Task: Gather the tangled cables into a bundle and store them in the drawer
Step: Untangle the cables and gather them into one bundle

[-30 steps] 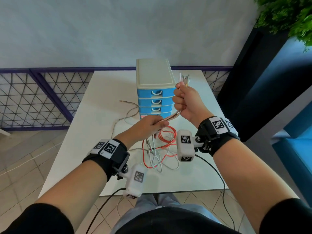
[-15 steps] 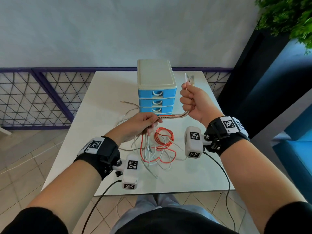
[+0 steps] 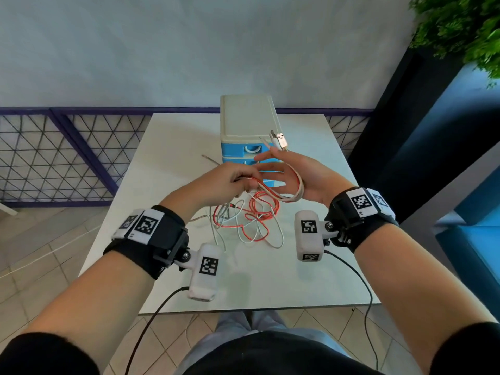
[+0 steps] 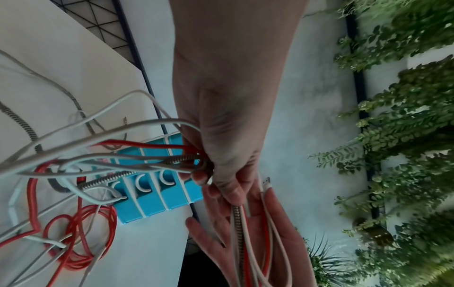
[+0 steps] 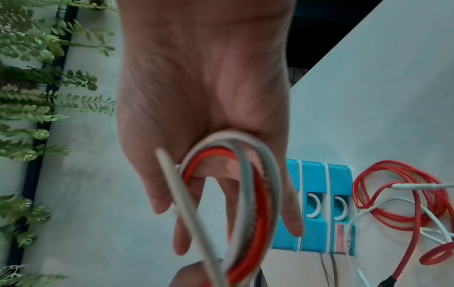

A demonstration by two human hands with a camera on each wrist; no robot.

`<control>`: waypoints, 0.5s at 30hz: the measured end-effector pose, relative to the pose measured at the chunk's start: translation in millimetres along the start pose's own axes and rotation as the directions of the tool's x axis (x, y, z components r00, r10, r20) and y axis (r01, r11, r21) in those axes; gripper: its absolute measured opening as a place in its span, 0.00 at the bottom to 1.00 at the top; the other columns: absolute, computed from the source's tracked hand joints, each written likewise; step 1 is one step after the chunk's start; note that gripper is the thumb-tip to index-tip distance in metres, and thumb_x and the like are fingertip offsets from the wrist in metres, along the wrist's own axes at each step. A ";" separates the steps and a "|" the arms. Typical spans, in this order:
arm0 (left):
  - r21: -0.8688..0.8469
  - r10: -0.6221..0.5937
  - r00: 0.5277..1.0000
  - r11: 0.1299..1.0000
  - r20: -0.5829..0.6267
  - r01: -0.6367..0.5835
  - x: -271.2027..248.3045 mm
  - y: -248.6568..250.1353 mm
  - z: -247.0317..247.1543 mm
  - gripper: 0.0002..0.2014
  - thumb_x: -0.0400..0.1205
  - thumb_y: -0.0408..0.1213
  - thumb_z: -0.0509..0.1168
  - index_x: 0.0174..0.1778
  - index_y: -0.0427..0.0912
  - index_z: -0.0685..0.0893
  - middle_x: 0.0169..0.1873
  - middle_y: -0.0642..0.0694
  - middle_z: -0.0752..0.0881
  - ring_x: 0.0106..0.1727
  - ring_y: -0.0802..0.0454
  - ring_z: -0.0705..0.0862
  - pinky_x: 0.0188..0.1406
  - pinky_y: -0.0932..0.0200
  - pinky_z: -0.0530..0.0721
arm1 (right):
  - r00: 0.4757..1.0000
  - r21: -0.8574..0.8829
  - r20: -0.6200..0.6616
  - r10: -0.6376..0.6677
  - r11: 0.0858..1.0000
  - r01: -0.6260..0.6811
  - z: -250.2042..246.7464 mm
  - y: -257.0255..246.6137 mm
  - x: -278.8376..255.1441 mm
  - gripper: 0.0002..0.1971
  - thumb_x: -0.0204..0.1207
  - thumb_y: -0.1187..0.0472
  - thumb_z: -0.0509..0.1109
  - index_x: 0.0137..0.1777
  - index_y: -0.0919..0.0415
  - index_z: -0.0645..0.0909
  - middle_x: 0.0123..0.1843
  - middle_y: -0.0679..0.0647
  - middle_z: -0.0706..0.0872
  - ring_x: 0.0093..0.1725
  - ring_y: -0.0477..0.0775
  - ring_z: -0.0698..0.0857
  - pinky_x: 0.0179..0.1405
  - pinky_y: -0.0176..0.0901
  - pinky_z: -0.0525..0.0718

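Several tangled cables [image 3: 250, 220], red, white and braided, lie in a heap on the white table [image 3: 173, 147]. My left hand [image 3: 238, 182] grips a bunch of them above the table, in front of the drawer unit [image 3: 244, 120]. The strands run from that grip in a loop [image 3: 296, 185] round my right hand [image 3: 273, 171], whose fingers are straight and spread. A USB plug [image 3: 282, 139] sticks up behind the right hand. In the left wrist view the cables [image 4: 147, 161] fan out from my fist [image 4: 221, 155]. The right wrist view shows the loop [image 5: 245, 194] hung over the palm [image 5: 201, 97].
The drawer unit has a cream top and several shut blue drawers [image 5: 317, 213] with white handles. One braided cable end [image 3: 207, 157] trails off to the left on the table. A purple mesh fence [image 3: 54, 152] lies beyond the table and a plant [image 3: 460, 25] at the upper right.
My right hand has opened from a fist round the cable ends and now has its fingers spread. My left hand has risen and come close to it, bringing the cables round the right hand.
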State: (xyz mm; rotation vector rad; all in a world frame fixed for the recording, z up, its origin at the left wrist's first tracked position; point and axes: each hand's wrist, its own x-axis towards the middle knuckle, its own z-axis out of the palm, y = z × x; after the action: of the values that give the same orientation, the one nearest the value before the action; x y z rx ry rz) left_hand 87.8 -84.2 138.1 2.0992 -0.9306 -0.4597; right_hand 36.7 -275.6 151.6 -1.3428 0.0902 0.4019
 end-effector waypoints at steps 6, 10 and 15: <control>0.089 0.004 1.000 0.996 -0.004 -0.003 4.1 0.7 2.1 0.09 0.81 0.34 0.65 0.40 0.55 0.80 0.31 0.60 0.80 0.26 0.68 0.77 0.30 0.68 0.73 | 0.997 -0.182 0.020 0.077 0.981 -0.072 10.5 11.1 3.8 0.20 0.84 0.45 0.59 0.72 0.51 0.74 0.55 0.63 0.89 0.52 0.61 0.90 0.56 0.59 0.84; -0.008 -0.028 0.995 1.000 -0.095 0.028 7.2 0.0 5.4 0.15 0.79 0.32 0.69 0.48 0.46 0.66 0.35 0.56 0.83 0.23 0.70 0.79 0.26 0.71 0.73 | 0.995 -0.201 0.058 0.079 0.977 -0.066 18.9 22.6 4.9 0.18 0.87 0.49 0.55 0.66 0.61 0.75 0.57 0.71 0.86 0.53 0.67 0.89 0.56 0.64 0.86; -0.027 -0.094 0.970 0.996 -0.226 0.090 4.9 -8.1 2.6 0.30 0.66 0.42 0.80 0.47 0.48 0.61 0.40 0.47 0.86 0.26 0.51 0.82 0.29 0.52 0.82 | 0.994 -0.230 0.081 0.078 0.971 -0.058 22.3 29.9 3.8 0.15 0.87 0.51 0.55 0.55 0.64 0.74 0.53 0.69 0.89 0.30 0.52 0.79 0.29 0.43 0.85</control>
State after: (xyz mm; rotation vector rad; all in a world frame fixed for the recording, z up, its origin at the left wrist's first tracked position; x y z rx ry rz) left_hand 93.3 -85.7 130.1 2.1329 -0.6971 -0.2651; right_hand 26.5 -248.3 128.0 -1.5485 0.0153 0.5428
